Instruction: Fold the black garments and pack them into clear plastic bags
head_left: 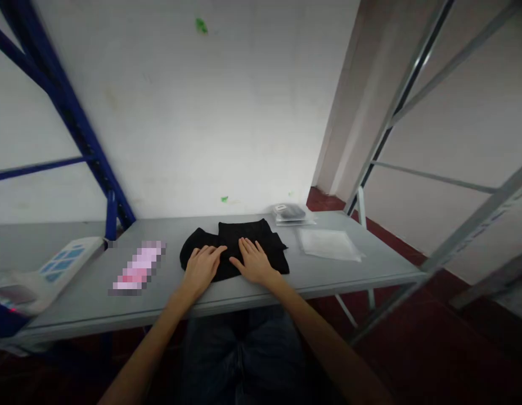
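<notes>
Both our hands lie open on black cloth

We have both palms down on the black cloth, which lies partly folded on the grey table, near its front edge and in front of us. Our left hand is open on the left part of the cloth, its fingers reaching forward and its thumb pointing in toward the right hand. That right hand is open too, fingers a little spread over the middle of the cloth, thumb pointing back toward the left. We have neither hand closed around anything; both touch the cloth from above, with a small gap between them.

To the right of the cloth we see a flat, whitish plastic bag, and behind that a clear packet with something dark inside. To the left lie a pink item, blurred into blocks, and, farther left, a white device with blue panels.
</notes>
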`<state>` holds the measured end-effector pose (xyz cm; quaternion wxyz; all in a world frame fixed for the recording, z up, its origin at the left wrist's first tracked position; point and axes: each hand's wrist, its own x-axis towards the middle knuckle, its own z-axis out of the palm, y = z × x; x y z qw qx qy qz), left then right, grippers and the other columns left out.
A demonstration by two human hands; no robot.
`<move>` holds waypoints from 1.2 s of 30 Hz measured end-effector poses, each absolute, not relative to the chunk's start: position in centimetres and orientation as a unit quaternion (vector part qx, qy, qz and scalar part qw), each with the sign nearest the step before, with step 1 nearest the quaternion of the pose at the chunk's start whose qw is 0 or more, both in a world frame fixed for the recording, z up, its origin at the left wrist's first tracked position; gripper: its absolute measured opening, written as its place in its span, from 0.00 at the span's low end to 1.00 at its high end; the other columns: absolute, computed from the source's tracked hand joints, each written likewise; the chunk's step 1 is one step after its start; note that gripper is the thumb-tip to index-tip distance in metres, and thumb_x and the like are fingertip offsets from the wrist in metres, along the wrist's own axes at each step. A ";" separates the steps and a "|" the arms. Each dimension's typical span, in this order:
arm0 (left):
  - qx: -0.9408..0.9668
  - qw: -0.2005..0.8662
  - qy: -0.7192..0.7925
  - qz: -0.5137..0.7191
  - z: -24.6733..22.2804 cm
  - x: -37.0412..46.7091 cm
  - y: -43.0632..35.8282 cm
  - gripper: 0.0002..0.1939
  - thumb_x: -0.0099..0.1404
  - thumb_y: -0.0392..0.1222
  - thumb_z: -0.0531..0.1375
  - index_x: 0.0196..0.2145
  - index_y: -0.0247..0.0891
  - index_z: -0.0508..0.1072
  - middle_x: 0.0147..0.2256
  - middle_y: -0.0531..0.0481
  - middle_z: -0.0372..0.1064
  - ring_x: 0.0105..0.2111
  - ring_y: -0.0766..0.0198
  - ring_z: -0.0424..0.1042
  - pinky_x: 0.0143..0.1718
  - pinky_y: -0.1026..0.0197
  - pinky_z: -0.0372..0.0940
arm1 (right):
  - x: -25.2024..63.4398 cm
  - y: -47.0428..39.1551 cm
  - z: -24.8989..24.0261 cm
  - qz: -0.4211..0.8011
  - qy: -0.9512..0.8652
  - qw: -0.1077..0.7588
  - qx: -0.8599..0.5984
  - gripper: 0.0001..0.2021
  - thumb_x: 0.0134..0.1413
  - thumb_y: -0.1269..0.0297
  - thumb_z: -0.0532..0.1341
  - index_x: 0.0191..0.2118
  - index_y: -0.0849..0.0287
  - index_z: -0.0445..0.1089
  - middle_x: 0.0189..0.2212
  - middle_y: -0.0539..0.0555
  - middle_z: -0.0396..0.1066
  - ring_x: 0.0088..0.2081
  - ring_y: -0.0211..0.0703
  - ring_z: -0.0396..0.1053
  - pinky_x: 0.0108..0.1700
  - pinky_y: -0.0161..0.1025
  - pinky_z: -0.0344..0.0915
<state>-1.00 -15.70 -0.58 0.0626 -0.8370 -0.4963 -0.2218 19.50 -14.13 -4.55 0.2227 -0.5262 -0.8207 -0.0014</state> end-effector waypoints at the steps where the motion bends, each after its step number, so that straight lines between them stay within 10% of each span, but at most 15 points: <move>1: -0.833 0.062 -0.499 -0.230 -0.4 -0.8 -15.6 0.22 0.73 0.36 0.48 0.57 0.44 0.76 0.46 0.40 0.77 0.47 0.48 0.74 0.50 0.47 0.64 | 19.4 -14.1 -4.5 0.000 -0.821 0.223 -0.526 0.38 0.73 0.42 0.46 0.73 0.71 0.53 0.71 0.67 0.55 0.73 0.54 0.50 0.74 0.55 0.46; 10: -0.841 0.084 -0.459 -0.274 2.2 6.2 -14.9 0.24 0.71 0.32 0.50 0.60 0.44 0.73 0.53 0.40 0.73 0.48 0.51 0.76 0.51 0.50 0.70 | 25.6 -15.4 -2.2 -0.026 -0.769 0.301 -0.563 0.31 0.73 0.54 0.49 0.73 0.65 0.54 0.70 0.66 0.59 0.72 0.56 0.54 0.71 0.56 0.53; 19: -0.809 -0.008 -0.416 -0.415 -1.1 10.0 -16.1 0.21 0.72 0.38 0.56 0.61 0.44 0.65 0.56 0.40 0.69 0.57 0.50 0.70 0.58 0.48 0.67 | 30.9 -15.7 -1.2 0.062 -0.609 0.393 -0.686 0.15 0.68 0.57 0.55 0.50 0.57 0.75 0.44 0.59 0.80 0.40 0.49 0.79 0.46 0.44 0.72; 25: -0.787 -0.033 -0.530 -0.315 -2.3 6.9 -15.0 0.23 0.65 0.49 0.66 0.54 0.41 0.68 0.41 0.44 0.75 0.47 0.45 0.73 0.48 0.45 0.66 | 27.7 -14.5 0.7 0.099 -0.628 0.260 -0.727 0.21 0.67 0.44 0.58 0.43 0.56 0.80 0.39 0.60 0.82 0.44 0.56 0.79 0.43 0.44 0.70; 36: -0.815 -0.006 -0.527 -0.241 -1.2 8.7 -14.7 0.20 0.71 0.43 0.62 0.58 0.43 0.67 0.45 0.46 0.78 0.49 0.50 0.74 0.49 0.51 0.61 | 28.1 -12.9 1.6 0.079 -0.597 0.220 -0.768 0.18 0.65 0.54 0.63 0.54 0.59 0.75 0.50 0.62 0.78 0.53 0.55 0.76 0.51 0.42 0.69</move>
